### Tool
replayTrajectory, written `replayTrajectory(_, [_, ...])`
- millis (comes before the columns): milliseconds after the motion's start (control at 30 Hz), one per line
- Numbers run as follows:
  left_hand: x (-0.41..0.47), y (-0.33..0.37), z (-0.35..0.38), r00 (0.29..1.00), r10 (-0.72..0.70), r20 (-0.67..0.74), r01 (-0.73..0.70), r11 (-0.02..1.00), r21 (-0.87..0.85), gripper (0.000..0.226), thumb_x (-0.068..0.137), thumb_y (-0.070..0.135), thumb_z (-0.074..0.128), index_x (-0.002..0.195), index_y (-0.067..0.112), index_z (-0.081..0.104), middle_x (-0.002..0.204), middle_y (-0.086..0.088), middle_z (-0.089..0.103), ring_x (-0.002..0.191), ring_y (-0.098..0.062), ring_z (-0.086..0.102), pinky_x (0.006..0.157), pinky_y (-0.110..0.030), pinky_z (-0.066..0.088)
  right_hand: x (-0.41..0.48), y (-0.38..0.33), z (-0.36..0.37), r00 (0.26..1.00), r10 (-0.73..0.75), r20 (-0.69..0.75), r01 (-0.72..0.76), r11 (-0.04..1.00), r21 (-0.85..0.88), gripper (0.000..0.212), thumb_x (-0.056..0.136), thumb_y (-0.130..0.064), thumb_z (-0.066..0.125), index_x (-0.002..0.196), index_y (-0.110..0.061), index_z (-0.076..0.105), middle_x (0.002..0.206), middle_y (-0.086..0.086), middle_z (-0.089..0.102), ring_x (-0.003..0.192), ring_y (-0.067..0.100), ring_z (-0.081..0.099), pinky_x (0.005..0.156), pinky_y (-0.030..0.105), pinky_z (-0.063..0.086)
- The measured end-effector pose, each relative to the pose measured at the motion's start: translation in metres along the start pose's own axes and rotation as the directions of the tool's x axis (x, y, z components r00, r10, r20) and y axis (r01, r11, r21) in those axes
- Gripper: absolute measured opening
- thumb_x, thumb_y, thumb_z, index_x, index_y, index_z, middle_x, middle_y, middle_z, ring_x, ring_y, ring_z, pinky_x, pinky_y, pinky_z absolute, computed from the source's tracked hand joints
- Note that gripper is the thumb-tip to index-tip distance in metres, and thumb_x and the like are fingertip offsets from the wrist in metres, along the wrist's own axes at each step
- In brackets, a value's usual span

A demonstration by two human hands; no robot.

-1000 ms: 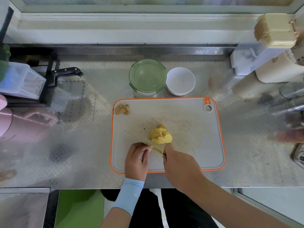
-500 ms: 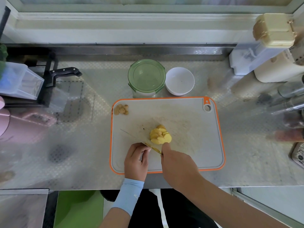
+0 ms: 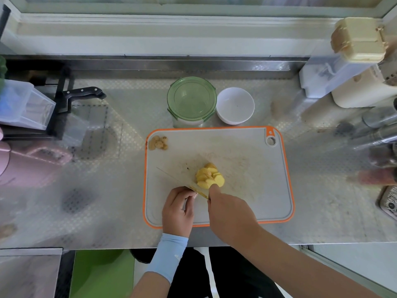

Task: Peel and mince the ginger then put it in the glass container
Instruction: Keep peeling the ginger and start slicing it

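Note:
A pile of peeled yellow ginger slices (image 3: 209, 175) lies in the middle of the grey cutting board with an orange rim (image 3: 247, 220). My right hand (image 3: 229, 214) grips a knife whose handle is hidden; its thin blade (image 3: 171, 177) runs up and to the left, seen edge-on. The right forefinger reaches to the near edge of the pile. My left hand (image 3: 177, 211), fingers curled, pinches a small ginger piece (image 3: 198, 192) against the blade. The glass container with a green lid (image 3: 191, 100) stands shut behind the board. Ginger peel scraps (image 3: 158, 143) sit in the board's far left corner.
A white bowl (image 3: 235, 105) stands right of the container. A black-handled knife (image 3: 82, 92) sits in a rack at the left, beside a clear plastic bin (image 3: 23, 106). Appliances and metal bottles (image 3: 378, 127) crowd the right side. The counter's front edge runs just below the board.

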State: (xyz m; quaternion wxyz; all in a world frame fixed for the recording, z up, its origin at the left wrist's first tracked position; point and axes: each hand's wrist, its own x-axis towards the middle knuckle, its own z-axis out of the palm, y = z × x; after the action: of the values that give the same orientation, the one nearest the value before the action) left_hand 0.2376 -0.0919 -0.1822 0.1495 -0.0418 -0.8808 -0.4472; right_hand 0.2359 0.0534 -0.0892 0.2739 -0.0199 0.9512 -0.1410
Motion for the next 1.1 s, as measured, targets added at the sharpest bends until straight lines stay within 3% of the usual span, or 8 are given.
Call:
replayTrajectory(533, [0.0, -0.002, 0.0, 1.0, -0.024, 0.02, 0.024, 1.0, -0.013, 0.012, 0.089, 0.011, 0.064, 0.083, 0.006, 0.074, 0.093, -0.003, 0.067, 0.084, -0.011, 0.063, 0.078, -0.017, 0.049, 0.006, -0.006, 0.003, 0.999, 0.029, 0.022, -0.03, 0.999, 0.046, 0.026, 0.095, -0.013, 0.044, 0.095, -0.023, 0.02, 0.065, -0.004, 0.049, 0.053, 0.02, 0.051, 0.043, 0.031, 0.029])
replayTrajectory(767, [0.0, -0.003, 0.0, 1.0, -0.021, 0.021, 0.021, 1.0, -0.015, 0.006, 0.088, 0.006, 0.067, 0.084, 0.007, 0.073, 0.093, -0.003, 0.066, 0.084, -0.011, 0.063, 0.078, -0.015, 0.048, 0.003, -0.001, 0.003, 0.999, 0.034, 0.013, -0.035, 0.999, 0.03, 0.024, 0.096, -0.014, 0.044, 0.094, -0.022, 0.022, 0.062, -0.005, 0.045, 0.048, 0.015, 0.045, 0.042, 0.029, 0.028])
replayTrajectory(967, [0.0, -0.002, -0.001, 1.0, -0.009, 0.024, 0.009, 1.0, -0.003, 0.009, 0.089, 0.011, 0.067, 0.085, 0.007, 0.074, 0.093, -0.003, 0.067, 0.084, -0.012, 0.063, 0.079, -0.016, 0.049, 0.01, -0.004, 0.008, 1.0, 0.018, 0.001, -0.018, 0.999, 0.037, 0.02, 0.096, -0.013, 0.044, 0.112, -0.016, 0.032, 0.064, -0.005, 0.047, 0.05, 0.018, 0.046, 0.043, 0.03, 0.028])
replayTrajectory(1100, [0.0, -0.002, -0.001, 0.999, -0.019, 0.036, 0.019, 1.0, 0.0, 0.008, 0.082, -0.001, 0.072, 0.083, 0.007, 0.074, 0.092, -0.003, 0.067, 0.083, -0.011, 0.062, 0.078, -0.014, 0.048, 0.01, -0.003, 0.01, 1.0, 0.02, -0.007, -0.02, 0.999, 0.028, 0.019, 0.096, -0.013, 0.043, 0.111, -0.016, 0.032, 0.064, -0.004, 0.049, 0.05, 0.018, 0.047, 0.042, 0.03, 0.027])
